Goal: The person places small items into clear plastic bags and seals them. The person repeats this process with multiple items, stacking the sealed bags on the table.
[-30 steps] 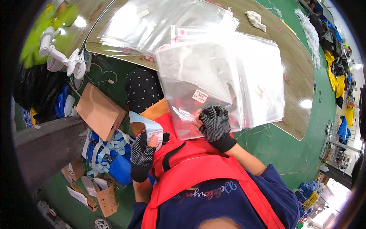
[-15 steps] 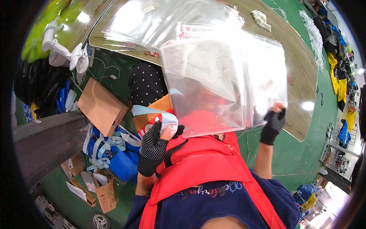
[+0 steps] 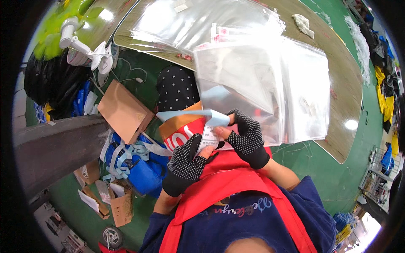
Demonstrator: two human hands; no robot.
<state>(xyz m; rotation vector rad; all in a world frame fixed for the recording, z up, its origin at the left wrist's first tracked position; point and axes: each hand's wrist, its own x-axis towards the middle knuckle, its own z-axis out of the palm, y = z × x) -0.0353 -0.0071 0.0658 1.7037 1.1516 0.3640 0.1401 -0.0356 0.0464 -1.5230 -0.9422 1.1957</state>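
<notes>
A strip of white printed labels (image 3: 209, 135) on light blue backing (image 3: 181, 113) runs between my two hands over my lap. My left hand (image 3: 185, 162), in a black glove with white dots and bare fingertips, pinches its lower end. My right hand (image 3: 246, 137), gloved alike, has its thumb and finger closed on the upper end, where the backing folds over. Just beyond lies a stack of clear plastic bags (image 3: 240, 71), overhanging the near table edge. Another clear bag pile (image 3: 308, 80) is to its right, with a small pale patch on it.
More clear sheets (image 3: 168, 25) cover the far side of the wooden table (image 3: 344, 92), near a crumpled white cloth (image 3: 303, 26). A cardboard box (image 3: 122, 111), a blue bag (image 3: 143, 173) and a dark beam (image 3: 63, 139) are at left. A white fan-like device (image 3: 101, 57) stands behind.
My right hand has moved left from the right-hand bags to the label strip and taken hold of it. My left hand keeps its grip. The whole view has shifted slightly.
</notes>
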